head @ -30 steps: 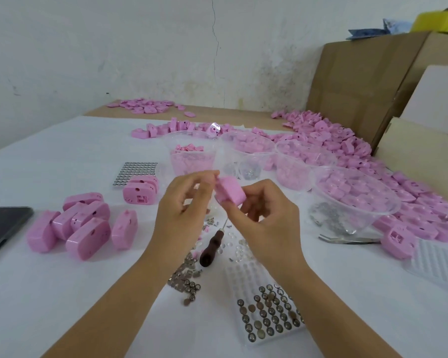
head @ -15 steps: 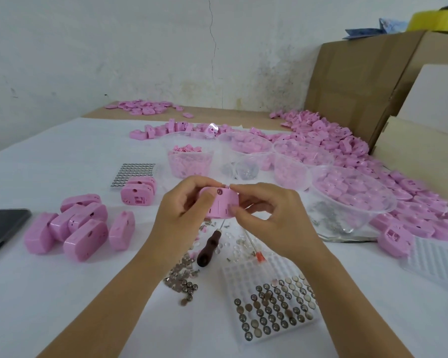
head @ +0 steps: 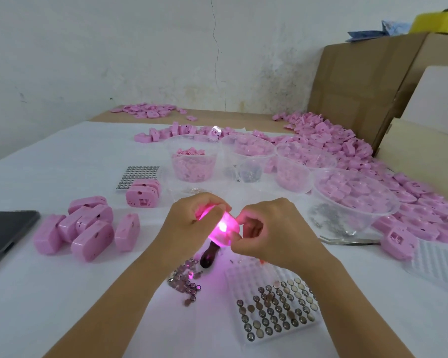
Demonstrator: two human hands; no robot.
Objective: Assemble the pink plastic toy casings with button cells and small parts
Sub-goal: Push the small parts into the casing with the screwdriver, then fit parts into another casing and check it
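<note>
Clearly one unit is nearly done: the pink casing (head: 224, 229) glows from inside, held above the desk (head: 49, 306) by both hands, left hand (head: 189, 220) fingers curled round its far end, right hand (head: 274, 228) pinching its near edge. A few closed casings (head: 88, 228) lie to the left; the heap of loose shells (head: 347, 148) and part-filled button cell tray (head: 277, 306) suggest most work remains.

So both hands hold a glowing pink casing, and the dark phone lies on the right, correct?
Not quite. The head view shows the phone on the left side. The left hand and right hand do hold the glowing pink casing.
</note>
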